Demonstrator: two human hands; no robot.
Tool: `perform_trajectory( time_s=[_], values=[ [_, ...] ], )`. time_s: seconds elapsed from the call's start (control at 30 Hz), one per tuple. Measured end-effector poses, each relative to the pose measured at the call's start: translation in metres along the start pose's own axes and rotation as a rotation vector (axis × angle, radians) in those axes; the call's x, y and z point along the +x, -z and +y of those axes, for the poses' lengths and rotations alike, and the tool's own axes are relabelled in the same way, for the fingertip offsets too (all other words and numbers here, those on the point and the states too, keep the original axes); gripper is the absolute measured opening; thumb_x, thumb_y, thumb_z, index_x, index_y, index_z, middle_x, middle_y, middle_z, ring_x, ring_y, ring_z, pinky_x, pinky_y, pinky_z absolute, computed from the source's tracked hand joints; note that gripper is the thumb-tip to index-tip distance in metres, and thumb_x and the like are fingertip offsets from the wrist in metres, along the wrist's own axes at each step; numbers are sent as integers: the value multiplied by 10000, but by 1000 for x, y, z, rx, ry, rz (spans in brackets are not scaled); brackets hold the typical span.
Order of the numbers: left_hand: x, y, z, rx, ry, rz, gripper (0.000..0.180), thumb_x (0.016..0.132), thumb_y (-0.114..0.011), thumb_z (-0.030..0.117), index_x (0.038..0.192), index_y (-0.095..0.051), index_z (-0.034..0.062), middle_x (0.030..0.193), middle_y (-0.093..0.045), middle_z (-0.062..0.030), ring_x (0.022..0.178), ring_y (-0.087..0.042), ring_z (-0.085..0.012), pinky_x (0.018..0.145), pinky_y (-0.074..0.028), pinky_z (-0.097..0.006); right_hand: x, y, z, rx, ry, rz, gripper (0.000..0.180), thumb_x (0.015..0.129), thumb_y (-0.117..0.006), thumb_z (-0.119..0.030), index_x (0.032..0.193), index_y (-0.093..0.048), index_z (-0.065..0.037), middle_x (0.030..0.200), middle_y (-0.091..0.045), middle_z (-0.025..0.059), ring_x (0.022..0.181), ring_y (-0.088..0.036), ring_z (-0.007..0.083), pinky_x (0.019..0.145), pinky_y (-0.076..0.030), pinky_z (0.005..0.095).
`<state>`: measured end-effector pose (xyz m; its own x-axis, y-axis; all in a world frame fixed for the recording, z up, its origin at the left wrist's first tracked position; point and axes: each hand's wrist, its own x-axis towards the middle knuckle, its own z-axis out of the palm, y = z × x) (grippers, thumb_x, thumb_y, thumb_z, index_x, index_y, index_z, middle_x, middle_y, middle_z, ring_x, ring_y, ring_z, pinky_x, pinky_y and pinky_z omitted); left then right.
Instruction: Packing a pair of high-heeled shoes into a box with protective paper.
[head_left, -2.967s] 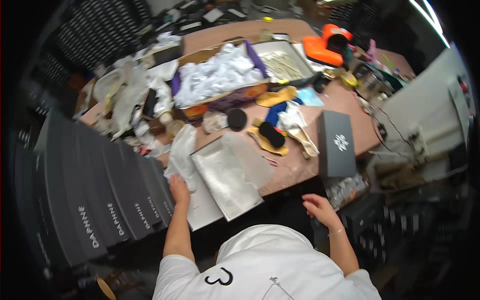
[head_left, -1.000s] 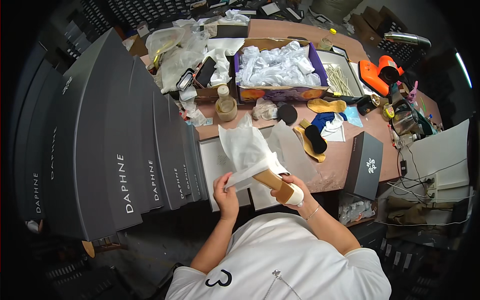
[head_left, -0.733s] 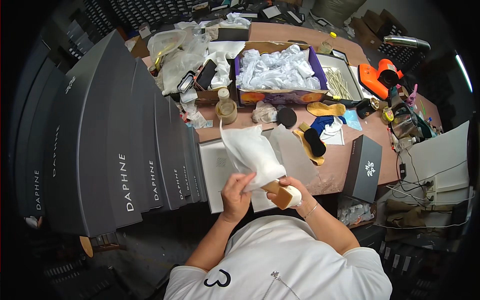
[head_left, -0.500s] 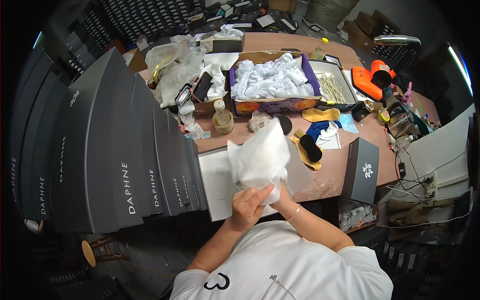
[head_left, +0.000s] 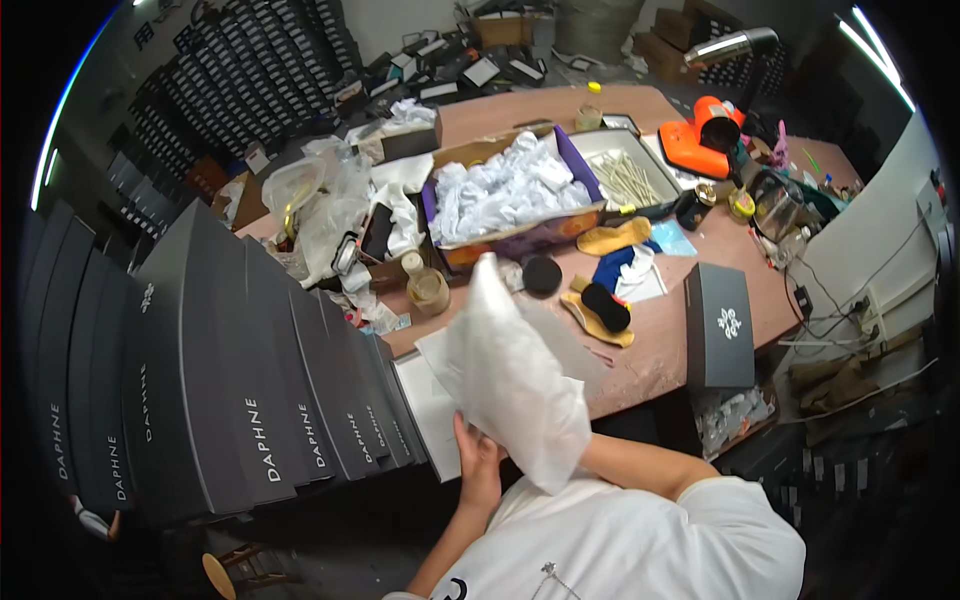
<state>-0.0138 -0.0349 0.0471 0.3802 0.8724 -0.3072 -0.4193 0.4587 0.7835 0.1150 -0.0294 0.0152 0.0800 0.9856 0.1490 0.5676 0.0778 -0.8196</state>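
I hold a white, half-transparent bag [head_left: 515, 385] upright in front of my chest, over the table's near edge. My left hand [head_left: 478, 462] grips its lower left edge, thumb on the front. My right forearm [head_left: 640, 465] runs in behind the lower right of the bag, and the bag hides my right hand. What is inside the bag cannot be made out. Under the bag a flat white sheet [head_left: 437, 405] lies on the wooden table [head_left: 650, 365].
A row of dark grey shoe boxes [head_left: 230, 390] stands on end at my left. A cardboard box of white tissue [head_left: 510, 190], tan and black insoles [head_left: 600, 310], a dark box [head_left: 718, 325], an orange tool [head_left: 700, 140] and a small stool [head_left: 225, 575] surround me.
A tan shoe I held in my right hand has gone out of sight inside the white bag. The bag has come up off the table toward my chest.
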Motion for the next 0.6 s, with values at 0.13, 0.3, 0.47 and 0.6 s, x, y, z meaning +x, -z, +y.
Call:
perform_trajectory(
  time_s=[0.13,0.3,0.47,0.6],
  values=[
    [38,70,-28,-142,155,146,901,756,-737,468,1436,-289,82,1363,-419,-102,1223,-446,-228,1020,-384,-345,-22,-3,-21,-144,283,-398,378,862,-538,-113,1222,-537,3,1170,-578,224,1120,-571,294,941,-469,355],
    [39,79,39,127,-192,-125,982,664,-835,274,1446,-268,96,1318,-466,-92,1183,-494,-246,990,-422,-364,-75,75,25,865,-544,-519,485,928,-523,-219,1385,-432,-84,1274,-546,148,1152,-554,278,938,-481,372],
    [51,66,50,311,29,-127,918,728,-741,-10,1471,-213,89,1280,-497,-131,1128,-539,-247,950,-458,-346,-66,120,-3,1194,-625,-272,595,938,-550,-195,1460,-282,-98,1333,-454,137,1043,-595,232,876,-525,391],
    [115,32,-6,132,7,9,726,884,-610,95,1470,-184,46,1324,-458,-148,1190,-475,-211,990,-406,-342,-60,83,33,666,-507,-68,644,904,-595,-156,1457,-274,-73,1141,-593,155,963,-631,179,792,-542,341]
  ],
)
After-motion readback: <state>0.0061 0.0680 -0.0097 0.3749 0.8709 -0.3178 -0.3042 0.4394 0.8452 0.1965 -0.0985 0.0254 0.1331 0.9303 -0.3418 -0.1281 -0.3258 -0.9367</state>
